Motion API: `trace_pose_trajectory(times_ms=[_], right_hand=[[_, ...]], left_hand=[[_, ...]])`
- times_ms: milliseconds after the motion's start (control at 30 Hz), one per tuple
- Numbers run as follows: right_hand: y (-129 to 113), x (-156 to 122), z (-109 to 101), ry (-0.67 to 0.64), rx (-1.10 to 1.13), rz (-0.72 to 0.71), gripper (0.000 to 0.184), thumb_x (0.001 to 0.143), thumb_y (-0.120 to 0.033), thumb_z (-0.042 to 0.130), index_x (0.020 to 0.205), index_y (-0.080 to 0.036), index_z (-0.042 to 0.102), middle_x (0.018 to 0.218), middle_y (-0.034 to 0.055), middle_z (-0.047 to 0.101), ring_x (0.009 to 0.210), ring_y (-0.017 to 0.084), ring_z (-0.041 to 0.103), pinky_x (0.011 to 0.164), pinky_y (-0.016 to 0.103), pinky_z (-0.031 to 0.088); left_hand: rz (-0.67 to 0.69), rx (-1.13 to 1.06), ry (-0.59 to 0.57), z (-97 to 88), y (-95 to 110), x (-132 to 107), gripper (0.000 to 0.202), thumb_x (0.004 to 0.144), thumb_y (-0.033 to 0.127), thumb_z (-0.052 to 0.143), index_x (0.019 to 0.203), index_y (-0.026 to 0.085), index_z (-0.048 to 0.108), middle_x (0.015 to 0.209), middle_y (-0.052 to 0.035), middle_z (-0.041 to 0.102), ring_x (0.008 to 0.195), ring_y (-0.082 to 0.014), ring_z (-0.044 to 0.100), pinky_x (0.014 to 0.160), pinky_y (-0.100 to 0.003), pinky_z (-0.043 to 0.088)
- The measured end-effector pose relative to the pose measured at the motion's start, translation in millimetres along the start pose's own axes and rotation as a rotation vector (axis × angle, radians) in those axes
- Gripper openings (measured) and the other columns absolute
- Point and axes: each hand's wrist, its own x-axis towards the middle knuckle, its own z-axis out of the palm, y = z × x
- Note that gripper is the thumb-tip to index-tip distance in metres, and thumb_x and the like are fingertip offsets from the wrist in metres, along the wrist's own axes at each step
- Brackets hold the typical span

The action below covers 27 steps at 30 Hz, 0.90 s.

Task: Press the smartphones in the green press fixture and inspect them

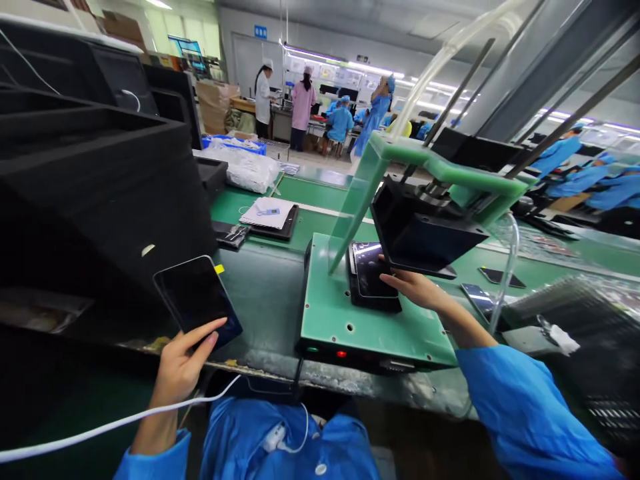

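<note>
My left hand [179, 369] grips a black-screened tablet or large phone [197, 300] by its lower edge, holding it tilted above the bench. My right hand [414, 290] reaches in under a black press head [425, 230], its fingertips at a glossy dark device [367, 279] lying in a black nest [373, 300]. That nest sits on the green base of a bench press fixture [375, 330], which has a green frame arching above it. The press head hangs just over the device and hides part of it. My right fingertips are partly hidden.
Black foam trays [90, 173] rise at the left. Along the green workbench [260, 207] lie papers on a black folder [267, 219], and dark phones [500, 277] sit to the right. A clear tube [507, 267] hangs beside the fixture. Several co-workers in blue smocks work beyond.
</note>
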Motion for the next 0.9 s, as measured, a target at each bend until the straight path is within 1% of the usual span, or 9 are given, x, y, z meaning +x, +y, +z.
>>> trace_pose_trajectory(times_ms=[100, 200, 367, 467, 533, 600, 700, 800, 900], right_hand=[[-10, 1, -4, -0.080, -0.235, -0.063, 0.044, 0.085, -0.052, 0.062, 0.107, -0.015, 0.071, 0.068, 0.0055, 0.059, 0.064, 0.026, 0.057, 0.071, 0.042, 0.052], [-21, -1, -1, -0.113, -0.408, -0.124, 0.041, 0.089, -0.041, 0.060, 0.119, -0.014, 0.068, 0.082, 0.0096, 0.063, 0.078, 0.030, 0.060, 0.078, 0.043, 0.050], [-28, -34, -2, -0.178, -0.546, -0.164, 0.045, 0.098, -0.037, 0.049, 0.136, -0.016, 0.060, 0.104, 0.0132, 0.063, 0.087, 0.032, 0.063, 0.077, 0.044, 0.052], [-19, -76, -16, -0.201, -0.589, -0.271, 0.050, 0.105, -0.044, 0.041, 0.143, -0.014, 0.053, 0.117, 0.0153, 0.059, 0.099, 0.032, 0.061, 0.086, 0.047, 0.054], [-7, -106, -26, -0.209, -0.612, -0.346, 0.052, 0.106, -0.047, 0.041, 0.147, -0.016, 0.048, 0.134, 0.0158, 0.052, 0.117, 0.033, 0.055, 0.096, 0.050, 0.052], [6, -132, -31, -0.217, -0.639, -0.385, 0.056, 0.104, -0.048, 0.047, 0.151, -0.019, 0.039, 0.150, 0.0138, 0.039, 0.134, 0.035, 0.042, 0.103, 0.053, 0.048], [22, -154, -27, -0.178, -0.691, -0.430, 0.061, 0.102, -0.035, 0.044, 0.157, -0.017, 0.024, 0.158, 0.0122, 0.026, 0.144, 0.035, 0.025, 0.104, 0.056, 0.048], [30, -161, -20, -0.108, -0.737, -0.454, 0.057, 0.102, -0.024, 0.038, 0.157, -0.015, 0.023, 0.158, 0.0131, 0.027, 0.144, 0.035, 0.024, 0.104, 0.058, 0.048], [23, -162, -18, -0.062, -0.703, -0.470, 0.052, 0.105, -0.030, 0.039, 0.154, -0.014, 0.030, 0.155, 0.0150, 0.031, 0.142, 0.036, 0.028, 0.106, 0.062, 0.043]], left_hand=[[0.222, 0.097, -0.032, 18.5, 22, 20, 0.032, 0.094, 0.040, 0.056, 0.109, 0.020, 0.077, 0.104, -0.0061, 0.077, 0.089, -0.0202, 0.073, 0.082, -0.028, 0.058], [0.477, 0.191, -0.050, 47.9, 48, 31, 0.039, 0.097, 0.038, 0.054, 0.125, 0.016, 0.068, 0.119, -0.0122, 0.071, 0.101, -0.0226, 0.071, 0.088, -0.031, 0.058], [0.783, 0.458, -0.125, 85.2, 72, 30, 0.099, 0.077, 0.065, 0.072, 0.151, 0.009, 0.038, 0.126, -0.0250, 0.063, 0.107, -0.0367, 0.066, 0.089, -0.047, 0.058], [0.826, 0.567, -0.193, 95.2, 75, 27, 0.130, 0.063, 0.061, 0.085, 0.158, 0.006, 0.015, 0.131, -0.0294, 0.059, 0.113, -0.0420, 0.062, 0.090, -0.051, 0.057], [0.858, 0.596, -0.219, 100.2, 76, 25, 0.135, 0.061, 0.058, 0.087, 0.158, 0.005, 0.009, 0.132, -0.0309, 0.057, 0.114, -0.0429, 0.061, 0.090, -0.052, 0.057], [0.880, 0.591, -0.240, 105.2, 76, 25, 0.131, 0.065, 0.056, 0.086, 0.159, 0.006, 0.008, 0.133, -0.0313, 0.056, 0.114, -0.0424, 0.061, 0.090, -0.052, 0.056], [0.874, 0.591, -0.250, 111.7, 78, 24, 0.116, 0.076, 0.056, 0.077, 0.159, 0.006, 0.012, 0.133, -0.0315, 0.055, 0.113, -0.0425, 0.061, 0.089, -0.052, 0.056], [0.868, 0.618, -0.184, 111.9, 75, 21, 0.103, 0.085, 0.059, 0.065, 0.158, 0.006, 0.016, 0.128, -0.0302, 0.059, 0.108, -0.0430, 0.064, 0.085, -0.053, 0.057], [0.822, 0.577, -0.090, 103.5, 61, 15, 0.101, 0.085, 0.066, 0.061, 0.158, 0.009, 0.021, 0.128, -0.0259, 0.062, 0.106, -0.0387, 0.067, 0.087, -0.047, 0.057]])
